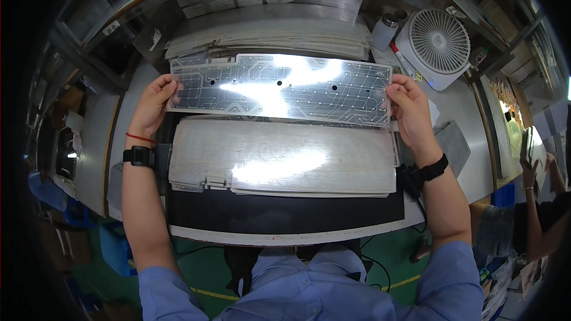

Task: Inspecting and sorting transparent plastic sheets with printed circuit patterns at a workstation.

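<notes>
A clear, long membrane circuit sheet (pixel 309 98) with printed silver traces and a few black dots is stretched between my hands. My left hand (pixel 156 102) pinches its left edge, thumb on top. At the opposite short edge, my right hand (pixel 409 107) grips the sheet between thumb and fingers. Bright glare hides part of its traces. Below it, nearer to me, lies a stack of similar translucent sheets (pixel 285 148) on a black mat (pixel 285 211). The held sheet overlaps the far side of that stack in view; whether they touch, I cannot tell.
Behind is another pile of sheets (pixel 267 38). A white fan (pixel 439 41), a bottle (pixel 384 31) and a red marker (pixel 399 53) stand at the back right. A grey plate (pixel 452 145) lies beside my right wrist. At far right, another person's hands (pixel 550 163) hold a panel.
</notes>
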Demonstrator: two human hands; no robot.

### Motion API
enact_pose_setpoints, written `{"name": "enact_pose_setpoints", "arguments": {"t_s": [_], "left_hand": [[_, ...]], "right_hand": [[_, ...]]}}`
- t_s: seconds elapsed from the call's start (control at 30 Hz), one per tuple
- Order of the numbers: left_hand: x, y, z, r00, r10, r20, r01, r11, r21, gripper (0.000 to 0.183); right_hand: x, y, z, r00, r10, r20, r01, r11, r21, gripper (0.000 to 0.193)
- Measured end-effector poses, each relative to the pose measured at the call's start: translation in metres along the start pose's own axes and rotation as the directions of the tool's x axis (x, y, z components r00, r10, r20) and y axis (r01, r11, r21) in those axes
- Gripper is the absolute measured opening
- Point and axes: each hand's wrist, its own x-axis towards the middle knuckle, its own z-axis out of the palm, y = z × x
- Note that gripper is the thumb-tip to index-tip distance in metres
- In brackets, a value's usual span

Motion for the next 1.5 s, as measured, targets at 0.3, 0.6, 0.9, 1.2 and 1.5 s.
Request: {"name": "enact_pose_setpoints", "arguments": {"t_s": [0.3,0.6,0.9,1.2,1.5], "left_hand": [[0.002,-0.005,-0.003,1.0,0.014,-0.009,-0.014,1.0,0.024,0.018],[0.002,-0.006,-0.005,1.0,0.026,-0.003,-0.026,1.0,0.011,0.014],[0.003,-0.006,-0.007,1.0,0.031,0.003,-0.031,0.999,0.012,0.014],[0.004,-0.007,-0.008,0.999,0.045,0.01,-0.045,0.998,0.043,0.015],[0.003,-0.007,-0.008,0.999,0.036,0.005,-0.037,0.999,0.038,0.015]], "right_hand": [[0.0,-0.001,-0.002,0.999,0.043,0.004,-0.043,0.997,0.06,0.004],[-0.003,-0.008,0.005,0.999,0.044,-0.003,-0.044,0.981,-0.188,0.025],[0.001,0.0,-0.001,0.998,0.047,0.048,-0.035,0.976,-0.216,0.014],[0.002,0.0,-0.001,0.998,0.036,0.059,-0.018,0.958,-0.286,0.047],[0.001,0.001,0.0,0.997,0.032,0.065,-0.013,0.962,-0.274,0.049]]}}
